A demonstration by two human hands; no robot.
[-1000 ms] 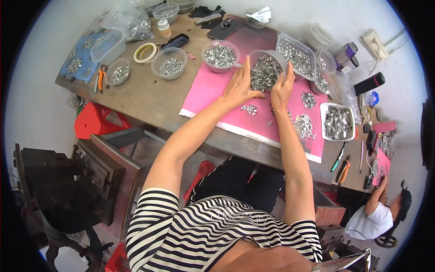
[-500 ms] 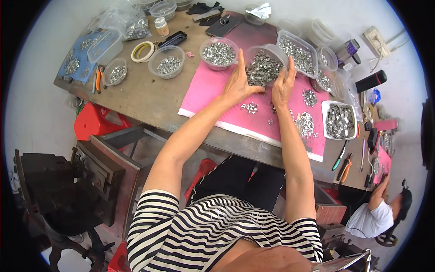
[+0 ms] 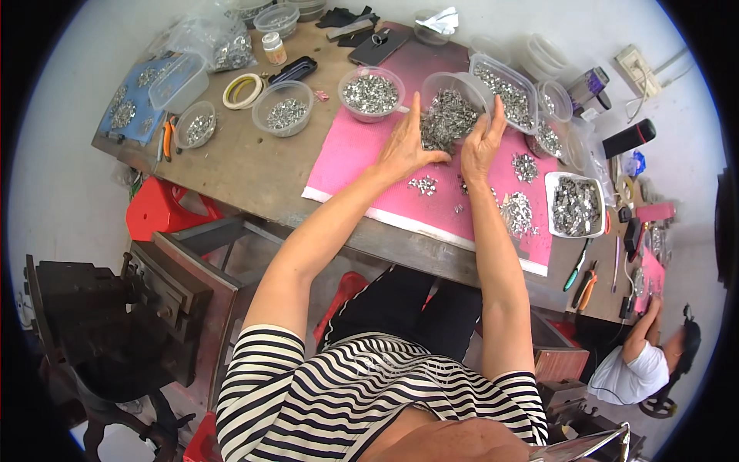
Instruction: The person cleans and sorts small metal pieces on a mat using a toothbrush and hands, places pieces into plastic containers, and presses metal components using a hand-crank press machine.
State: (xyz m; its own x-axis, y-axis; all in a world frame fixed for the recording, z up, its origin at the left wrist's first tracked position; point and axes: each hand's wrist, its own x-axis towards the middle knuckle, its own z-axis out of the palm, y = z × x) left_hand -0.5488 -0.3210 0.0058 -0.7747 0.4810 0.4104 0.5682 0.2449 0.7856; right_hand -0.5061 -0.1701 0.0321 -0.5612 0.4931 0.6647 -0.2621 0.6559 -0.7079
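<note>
Between my two hands is a round clear plastic tub [image 3: 476, 86], tilted, with many small shiny metal pieces [image 3: 448, 119] gathered toward its near left side. My left hand [image 3: 406, 146] wraps its left side, thumb along the near edge and fingers pointing away from me. On the opposite wall presses my right hand [image 3: 480, 146], fingers upright. Below the tub lies a pink cloth [image 3: 362, 169]. Small loose heaps of metal pieces rest on it, one heap [image 3: 423, 184] near my left wrist and a larger one [image 3: 519, 214] beside my right forearm.
Left of the tub stand round tubs of metal pieces [image 3: 372, 114] [image 3: 283, 129]. A rectangular tub [image 3: 531, 123] touches the right side area, and a white tray [image 3: 553, 225] sits nearer. Pliers [image 3: 587, 286] lie at the right edge. Another person [image 3: 631, 373] works at far right.
The tub has tipped slightly and the metal pieces in it have shifted a little. Both hands stay around it in nearly the same place.
</note>
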